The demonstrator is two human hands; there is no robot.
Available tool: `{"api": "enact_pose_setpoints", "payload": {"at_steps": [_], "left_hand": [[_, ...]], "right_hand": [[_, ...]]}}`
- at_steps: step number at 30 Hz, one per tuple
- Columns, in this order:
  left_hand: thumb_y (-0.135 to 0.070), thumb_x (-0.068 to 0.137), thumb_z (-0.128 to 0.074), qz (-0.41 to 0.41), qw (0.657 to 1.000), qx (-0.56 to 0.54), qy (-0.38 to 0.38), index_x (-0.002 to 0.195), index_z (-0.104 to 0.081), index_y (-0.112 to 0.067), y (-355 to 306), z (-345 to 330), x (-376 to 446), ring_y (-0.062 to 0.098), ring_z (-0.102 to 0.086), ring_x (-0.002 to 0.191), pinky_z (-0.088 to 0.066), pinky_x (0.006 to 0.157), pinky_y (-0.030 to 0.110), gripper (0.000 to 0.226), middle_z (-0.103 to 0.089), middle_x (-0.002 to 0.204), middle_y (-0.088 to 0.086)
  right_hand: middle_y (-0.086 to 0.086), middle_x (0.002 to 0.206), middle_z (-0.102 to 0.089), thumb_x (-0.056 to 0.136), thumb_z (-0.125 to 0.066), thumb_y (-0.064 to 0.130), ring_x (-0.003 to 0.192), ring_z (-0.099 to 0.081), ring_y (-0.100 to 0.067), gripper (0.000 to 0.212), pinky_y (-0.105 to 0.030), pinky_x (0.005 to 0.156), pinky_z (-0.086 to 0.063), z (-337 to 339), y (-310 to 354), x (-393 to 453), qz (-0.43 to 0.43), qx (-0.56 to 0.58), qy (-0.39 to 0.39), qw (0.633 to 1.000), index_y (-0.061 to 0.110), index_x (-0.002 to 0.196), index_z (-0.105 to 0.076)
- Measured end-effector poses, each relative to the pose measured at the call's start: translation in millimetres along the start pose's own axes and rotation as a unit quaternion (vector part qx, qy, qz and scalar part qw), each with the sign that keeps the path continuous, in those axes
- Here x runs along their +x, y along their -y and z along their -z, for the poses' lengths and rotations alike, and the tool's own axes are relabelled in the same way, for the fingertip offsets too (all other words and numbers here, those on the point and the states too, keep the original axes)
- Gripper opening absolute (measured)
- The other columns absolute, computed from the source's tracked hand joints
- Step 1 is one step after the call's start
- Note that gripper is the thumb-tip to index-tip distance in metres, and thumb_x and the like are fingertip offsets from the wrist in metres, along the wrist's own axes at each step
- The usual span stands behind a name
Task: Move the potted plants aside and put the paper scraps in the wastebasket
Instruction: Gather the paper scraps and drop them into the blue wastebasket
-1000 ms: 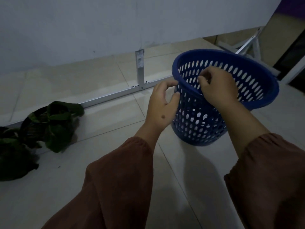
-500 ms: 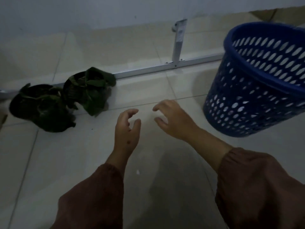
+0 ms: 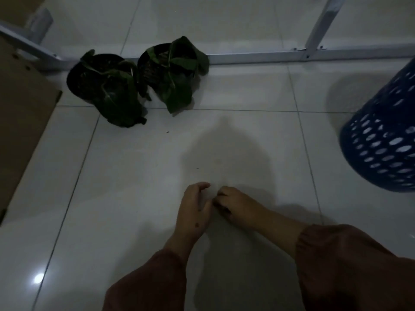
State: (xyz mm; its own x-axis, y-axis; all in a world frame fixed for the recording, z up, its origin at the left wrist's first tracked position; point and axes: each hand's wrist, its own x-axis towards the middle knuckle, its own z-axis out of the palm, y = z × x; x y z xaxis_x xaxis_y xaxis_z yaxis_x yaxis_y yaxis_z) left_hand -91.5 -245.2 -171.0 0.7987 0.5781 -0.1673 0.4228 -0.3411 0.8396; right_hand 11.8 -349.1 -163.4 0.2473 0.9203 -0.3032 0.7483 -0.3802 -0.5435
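Observation:
Two potted plants with dark green leaves stand side by side on the tiled floor at the upper left, one (image 3: 105, 86) on the left and the other (image 3: 173, 70) against the metal rail. The blue perforated wastebasket (image 3: 381, 142) stands at the right edge, partly cut off. My left hand (image 3: 193, 212) and my right hand (image 3: 235, 204) rest low on the floor at bottom centre, fingertips almost touching. The left fingers are curved with a gap to the thumb. The right fingers are bent down onto the tile. No paper scrap shows between them; the light is dim.
A white metal frame rail (image 3: 258, 56) runs along the floor at the back, with a slanted post (image 3: 321, 23) rising from it. A brown cardboard sheet (image 3: 20, 104) lies along the left edge. A few tiny dark specks dot the tiles.
Both hands left the wastebasket rim, swung left and came down to the floor, closing towards each other. The view tilted down, so the basket moved to the right edge.

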Motion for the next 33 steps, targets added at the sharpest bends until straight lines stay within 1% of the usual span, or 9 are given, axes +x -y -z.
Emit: {"api": "enact_pose_setpoints", "payload": {"at_steps": [5,8,12,14,17,22,27,30,33], "left_hand": [[-0.011,0.086,-0.055,0.009,1.000,-0.006,0.025,0.117,-0.050,-0.008,4.3,-4.7,-4.9,0.011,-0.046,0.103,-0.037,0.091,0.020,0.031,-0.053,0.119,0.010],[-0.011,0.086,-0.054,0.013,0.999,-0.014,0.037,0.119,-0.050,-0.009,1.6,-2.4,-3.4,0.010,-0.045,0.104,-0.034,0.089,0.014,0.033,-0.052,0.120,0.009],[-0.012,0.088,-0.051,0.009,0.997,-0.048,0.060,0.117,-0.050,-0.013,-12.9,1.1,2.1,0.016,-0.051,0.107,-0.045,0.092,0.031,0.029,-0.052,0.120,0.006],[-0.009,0.087,-0.050,-0.016,0.996,-0.063,0.065,0.114,-0.050,-0.015,-24.7,2.6,7.4,0.019,-0.052,0.108,-0.047,0.091,0.034,0.028,-0.053,0.117,0.005],[-0.006,0.086,-0.050,-0.045,0.993,-0.083,0.072,0.119,-0.045,-0.017,-48.3,2.3,18.4,0.018,-0.052,0.105,-0.047,0.092,0.037,0.036,-0.053,0.122,0.005],[-0.012,0.087,-0.050,-0.100,0.986,-0.095,0.092,0.130,-0.031,-0.030,-104.6,-5.4,41.2,0.013,-0.050,0.106,-0.043,0.085,0.028,0.050,-0.049,0.116,-0.004],[-0.013,0.087,-0.049,-0.178,0.967,-0.130,0.127,0.137,-0.020,-0.030,-184.3,-22.7,59.8,0.015,-0.051,0.105,-0.044,0.086,0.029,0.060,-0.047,0.115,-0.003],[-0.010,0.085,-0.049,-0.231,0.947,-0.166,0.147,0.137,-0.019,-0.031,-238.4,-38.7,64.0,0.018,-0.054,0.104,-0.047,0.086,0.030,0.063,-0.049,0.113,-0.001],[-0.006,0.086,-0.050,-0.265,0.926,-0.197,0.181,0.138,-0.019,-0.024,-287.9,-61.4,67.5,0.021,-0.054,0.110,-0.049,0.094,0.036,0.064,-0.050,0.120,0.004]], "right_hand": [[-0.026,0.099,-0.059,0.087,-0.046,0.001,0.093,-0.053,-0.036,0.017,-0.037,0.078,-0.039,-8.1,0.4,3.6,-0.013,0.026,-0.030,0.999,-0.005,0.092,-0.061],[-0.025,0.102,-0.059,0.088,-0.045,0.005,0.096,-0.053,-0.034,0.019,-0.039,0.082,-0.041,-7.2,2.7,5.2,-0.023,0.020,-0.015,0.999,-0.003,0.094,-0.061],[-0.025,0.103,-0.059,0.085,-0.048,0.002,0.097,-0.054,-0.034,0.019,-0.035,0.083,-0.039,13.2,10.0,7.5,-0.033,0.023,-0.035,0.999,-0.003,0.099,-0.061],[-0.025,0.100,-0.058,0.084,-0.048,-0.001,0.094,-0.054,-0.034,0.023,-0.033,0.078,-0.037,32.8,12.7,10.0,-0.051,0.018,-0.065,0.996,-0.002,0.102,-0.061],[-0.025,0.105,-0.060,0.087,-0.044,-0.003,0.097,-0.056,-0.033,0.026,-0.035,0.085,-0.041,67.4,13.7,9.1,-0.066,0.011,-0.124,0.990,-0.002,0.106,-0.062],[-0.024,0.106,-0.061,0.087,-0.044,-0.003,0.098,-0.057,-0.033,0.024,-0.034,0.086,-0.041,129.9,10.0,-10.6,-0.080,-0.039,-0.222,0.971,-0.003,0.102,-0.063],[-0.022,0.102,-0.062,0.084,-0.047,-0.004,0.091,-0.058,-0.031,0.022,-0.026,0.078,-0.039,205.2,-1.1,-46.5,-0.106,-0.075,-0.345,0.930,-0.001,0.096,-0.066],[-0.016,0.102,-0.062,0.085,-0.047,-0.001,0.084,-0.053,-0.021,0.022,-0.017,0.072,-0.033,244.5,-11.7,-74.5,-0.137,-0.092,-0.398,0.902,0.003,0.095,-0.066],[-0.016,0.100,-0.062,0.084,-0.048,0.000,0.085,-0.056,-0.023,0.021,-0.022,0.074,-0.038,273.6,-24.0,-112.1,-0.168,-0.097,-0.461,0.866,0.004,0.094,-0.066]]}}
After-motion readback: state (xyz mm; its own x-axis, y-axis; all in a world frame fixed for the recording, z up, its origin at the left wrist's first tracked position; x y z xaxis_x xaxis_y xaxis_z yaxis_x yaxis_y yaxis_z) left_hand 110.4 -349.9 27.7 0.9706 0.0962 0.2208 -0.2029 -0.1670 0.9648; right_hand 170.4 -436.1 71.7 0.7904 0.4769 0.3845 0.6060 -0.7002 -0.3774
